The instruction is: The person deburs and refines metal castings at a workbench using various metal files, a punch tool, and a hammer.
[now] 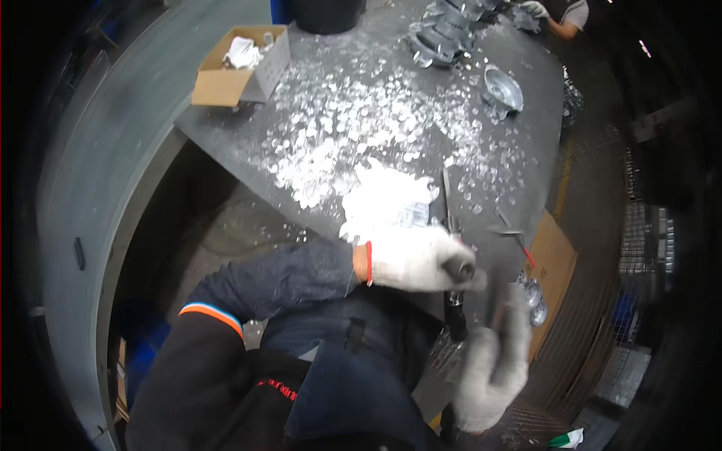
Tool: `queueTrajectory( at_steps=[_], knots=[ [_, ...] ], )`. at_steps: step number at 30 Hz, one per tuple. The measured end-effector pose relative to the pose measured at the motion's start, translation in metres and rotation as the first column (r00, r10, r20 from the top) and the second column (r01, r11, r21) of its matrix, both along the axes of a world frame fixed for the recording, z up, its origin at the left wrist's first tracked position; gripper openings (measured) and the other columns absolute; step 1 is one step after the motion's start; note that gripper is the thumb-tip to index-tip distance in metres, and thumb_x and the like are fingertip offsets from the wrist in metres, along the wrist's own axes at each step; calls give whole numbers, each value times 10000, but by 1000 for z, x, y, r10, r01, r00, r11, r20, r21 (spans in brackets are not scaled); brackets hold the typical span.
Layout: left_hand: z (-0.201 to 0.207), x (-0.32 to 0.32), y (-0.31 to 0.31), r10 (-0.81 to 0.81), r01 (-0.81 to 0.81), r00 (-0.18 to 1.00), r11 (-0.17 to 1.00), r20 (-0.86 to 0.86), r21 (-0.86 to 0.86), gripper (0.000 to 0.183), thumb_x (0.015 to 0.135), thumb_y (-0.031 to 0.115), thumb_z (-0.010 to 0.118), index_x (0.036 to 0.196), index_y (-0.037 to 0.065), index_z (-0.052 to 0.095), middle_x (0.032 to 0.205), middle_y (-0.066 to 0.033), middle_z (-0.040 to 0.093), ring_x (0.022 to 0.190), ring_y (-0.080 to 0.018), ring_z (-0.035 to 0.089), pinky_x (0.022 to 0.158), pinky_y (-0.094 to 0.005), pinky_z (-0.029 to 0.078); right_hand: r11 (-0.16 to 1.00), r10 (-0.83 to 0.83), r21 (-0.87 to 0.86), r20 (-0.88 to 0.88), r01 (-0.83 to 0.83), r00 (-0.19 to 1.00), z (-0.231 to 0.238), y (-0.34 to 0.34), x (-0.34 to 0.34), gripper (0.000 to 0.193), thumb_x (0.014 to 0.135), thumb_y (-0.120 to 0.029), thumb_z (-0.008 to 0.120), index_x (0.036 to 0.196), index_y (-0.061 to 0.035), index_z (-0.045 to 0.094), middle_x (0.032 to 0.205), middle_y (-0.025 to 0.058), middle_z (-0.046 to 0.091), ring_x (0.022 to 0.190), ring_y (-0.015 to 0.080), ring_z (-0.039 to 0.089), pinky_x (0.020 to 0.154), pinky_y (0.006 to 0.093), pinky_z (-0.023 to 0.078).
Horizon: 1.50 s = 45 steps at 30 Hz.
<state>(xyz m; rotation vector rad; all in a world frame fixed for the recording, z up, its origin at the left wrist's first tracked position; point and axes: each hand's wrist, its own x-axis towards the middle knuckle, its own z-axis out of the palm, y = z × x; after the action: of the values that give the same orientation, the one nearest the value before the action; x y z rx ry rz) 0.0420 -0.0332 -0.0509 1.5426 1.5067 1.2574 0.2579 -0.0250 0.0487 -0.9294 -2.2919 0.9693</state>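
dark jacket (207, 364) nearest — left fingers (442, 242) clasp a grey cylinder (459, 267), right fingers (515, 338) too blurred to tell.

My right fingers (514, 323) could pass along the right edge of the table (233, 137), beside the scattered metal bits (361, 113); a round metal part (502, 90) narrows that way, and a red-handled tool (529, 258) lies at its near end; beyond my left fingers (447, 246) a glaring pale heap (387, 197) bars a low reach, a long dark tool (451, 204) just to its right; at the left corner there is room on my side of the open carton (265, 81); stacked castings (442, 39) block the far side.
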Motion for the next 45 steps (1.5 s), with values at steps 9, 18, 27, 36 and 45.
queueTrajectory(
  at_steps=[9, 18, 27, 36, 45],
  knots=[
    [36, -23, -36, 179, -357, 824, 901, 538, 246, 372, 1073, 388, 700, 1128, 23, 744, 880, -63, 742, 769, -136, 700, 661, -298, 575, 852, -358, -483, -254, 202, 898, -27, -9, -10, 608, 1096, -122, 549, 1672, -14, 389, 772, -9, 572, 603, 48, 480, 516, 209, 371],
    [-1, -127, -16, 499, -677, 502, 735, 706, -39, 416, 1081, 456, 677, 973, 55, 659, 637, 27, 562, 438, -96, 499, 387, -265, 431, 820, -215, -568, -198, 66, 956, -42, -10, -17, 660, 1109, -132, 585, 1687, 28, 309, 739, -5, 569, 591, 47, 463, 537, 214, 376],
    [-17, -120, -19, 590, -625, 751, 780, 298, 33, 359, 1099, 411, 652, 953, 88, 708, 727, -17, 661, 502, -100, 601, 414, -268, 500, 860, -216, -506, -246, 65, 945, -26, -8, -42, 676, 1076, -174, 582, 1675, 34, 348, 728, -6, 565, 585, 46, 452, 544, 209, 356],
    [23, -102, -28, 553, -588, 780, 808, 294, 39, 234, 1055, 267, 737, 972, 49, 748, 822, -16, 722, 752, -103, 648, 706, -308, 555, 840, -118, -540, -276, -53, 954, -32, -10, -50, 631, 1069, -61, 562, 1657, 59, 366, 830, 41, 633, 642, 59, 516, 588, 236, 431],
    [33, -107, -48, 600, -653, 753, 732, 272, 194, 246, 1038, 270, 748, 968, 35, 734, 777, -15, 702, 689, -128, 674, 649, -300, 575, 966, 254, -47, 25, -252, 967, -90, 1, -58, 567, 1029, -119, 682, 1577, -69, 545, 1144, 260, 763, 978, 411, 773, 845, 465, 618]
  ],
)
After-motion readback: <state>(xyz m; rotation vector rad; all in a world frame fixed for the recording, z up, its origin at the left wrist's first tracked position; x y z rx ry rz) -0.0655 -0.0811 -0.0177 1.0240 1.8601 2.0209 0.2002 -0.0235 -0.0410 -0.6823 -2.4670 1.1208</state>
